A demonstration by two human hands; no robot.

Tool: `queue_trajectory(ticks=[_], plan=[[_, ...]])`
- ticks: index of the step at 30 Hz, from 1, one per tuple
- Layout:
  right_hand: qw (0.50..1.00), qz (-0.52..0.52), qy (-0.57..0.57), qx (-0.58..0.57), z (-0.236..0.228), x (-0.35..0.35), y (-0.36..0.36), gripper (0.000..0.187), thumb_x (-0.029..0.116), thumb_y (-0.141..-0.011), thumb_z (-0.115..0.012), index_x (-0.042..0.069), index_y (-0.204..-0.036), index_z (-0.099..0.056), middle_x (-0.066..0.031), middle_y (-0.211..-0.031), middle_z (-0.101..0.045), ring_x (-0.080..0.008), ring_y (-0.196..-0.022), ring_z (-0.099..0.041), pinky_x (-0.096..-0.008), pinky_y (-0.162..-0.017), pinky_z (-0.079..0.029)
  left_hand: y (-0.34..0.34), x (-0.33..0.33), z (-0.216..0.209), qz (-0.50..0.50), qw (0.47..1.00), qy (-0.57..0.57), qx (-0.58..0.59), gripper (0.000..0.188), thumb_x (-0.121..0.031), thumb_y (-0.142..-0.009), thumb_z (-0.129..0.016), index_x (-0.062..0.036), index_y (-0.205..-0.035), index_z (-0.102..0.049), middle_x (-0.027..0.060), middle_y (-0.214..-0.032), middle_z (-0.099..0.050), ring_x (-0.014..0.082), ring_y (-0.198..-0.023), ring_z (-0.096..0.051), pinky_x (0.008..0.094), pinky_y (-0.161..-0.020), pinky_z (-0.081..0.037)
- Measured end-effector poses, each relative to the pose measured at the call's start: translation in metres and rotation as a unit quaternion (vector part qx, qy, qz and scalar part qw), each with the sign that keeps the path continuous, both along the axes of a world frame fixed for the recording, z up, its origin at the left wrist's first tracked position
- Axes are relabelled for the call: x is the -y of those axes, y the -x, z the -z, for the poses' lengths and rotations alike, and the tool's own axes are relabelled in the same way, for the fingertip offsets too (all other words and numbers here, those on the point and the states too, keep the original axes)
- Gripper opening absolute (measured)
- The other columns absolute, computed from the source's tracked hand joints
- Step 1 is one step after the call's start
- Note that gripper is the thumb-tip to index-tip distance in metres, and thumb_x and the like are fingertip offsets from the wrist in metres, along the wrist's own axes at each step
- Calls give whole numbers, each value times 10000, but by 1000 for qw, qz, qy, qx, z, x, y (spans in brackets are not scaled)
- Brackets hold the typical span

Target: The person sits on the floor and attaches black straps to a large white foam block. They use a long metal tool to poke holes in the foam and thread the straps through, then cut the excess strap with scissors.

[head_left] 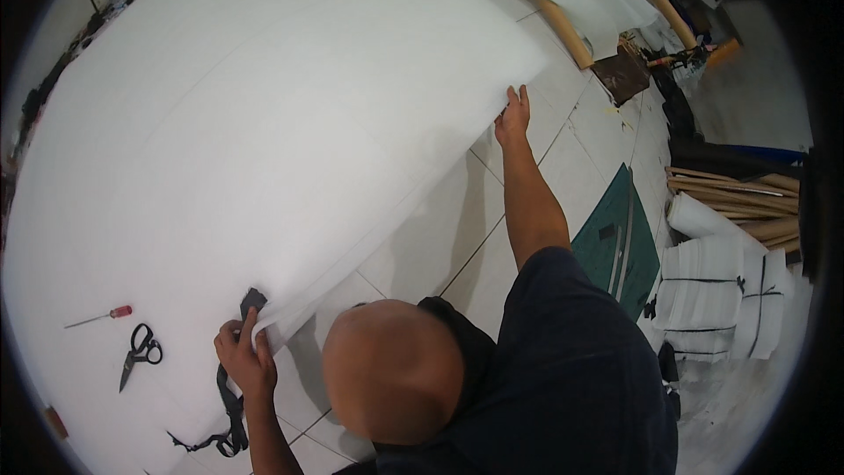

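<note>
A large translucent white sheet [290, 123] spreads over the left and middle of the view. My right hand [512, 119] is at its far right edge, fingers stretched upward, with the edge held against the palm side. At the near corner my left hand [246, 356] is closed on the sheet's edge, which curls up by the thumb. Its fingers also touch a dark grey piece [253, 301] lying on the sheet. A black fabric strip [230, 413] trails below that wrist. Left of it lie black-handled scissors [141, 354] and a screwdriver [119, 311] with a red handle.
A green cutting mat [646, 251] with metal rulers lies on the tiled floor [448, 229] at right. Beyond it are cardboard tubes [734, 202] and strapped white bundles [703, 299]. A brown tube [565, 32] with white film rests at the far right.
</note>
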State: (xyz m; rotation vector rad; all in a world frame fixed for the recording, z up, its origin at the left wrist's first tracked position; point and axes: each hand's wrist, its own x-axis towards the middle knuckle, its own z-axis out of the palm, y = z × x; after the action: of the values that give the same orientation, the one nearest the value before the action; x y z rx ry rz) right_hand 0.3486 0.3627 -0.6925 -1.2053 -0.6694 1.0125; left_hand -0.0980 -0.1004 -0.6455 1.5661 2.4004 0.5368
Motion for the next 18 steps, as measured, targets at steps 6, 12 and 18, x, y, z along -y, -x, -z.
queue_trajectory(ticks=[6,12,18], plan=[[994,0,-30,-106,0,-4,-17,610,190,-992,-525,112,-1532,-254,-150,-1403,-471,-246,-1186,-548,-392,-985,-492,4,-14,-19,-2,996,26,81,339,-166,-929,-578,-85,-1247,-663,156,-1079,-555,310,-997,-491,393,-912,-405],[981,-31,-74,-179,-11,1,-18,547,185,-1038,-437,108,-1541,-235,-184,-1498,-361,-290,-1314,-444,-404,-1116,-371,1,-10,-26,58,996,64,13,622,-73,-772,-702,-116,-1375,-554,153,-1094,-522,328,-1029,-490,407,-919,-424],[985,-41,-122,-115,-1,-20,-25,539,146,-1033,-419,109,-1543,-247,-167,-1439,-438,-273,-1245,-507,-391,-1024,-444,-9,-17,-18,51,996,68,-24,800,-196,-687,-777,-147,-1433,-493,186,-1136,-467,360,-1051,-468,446,-927,-417]])
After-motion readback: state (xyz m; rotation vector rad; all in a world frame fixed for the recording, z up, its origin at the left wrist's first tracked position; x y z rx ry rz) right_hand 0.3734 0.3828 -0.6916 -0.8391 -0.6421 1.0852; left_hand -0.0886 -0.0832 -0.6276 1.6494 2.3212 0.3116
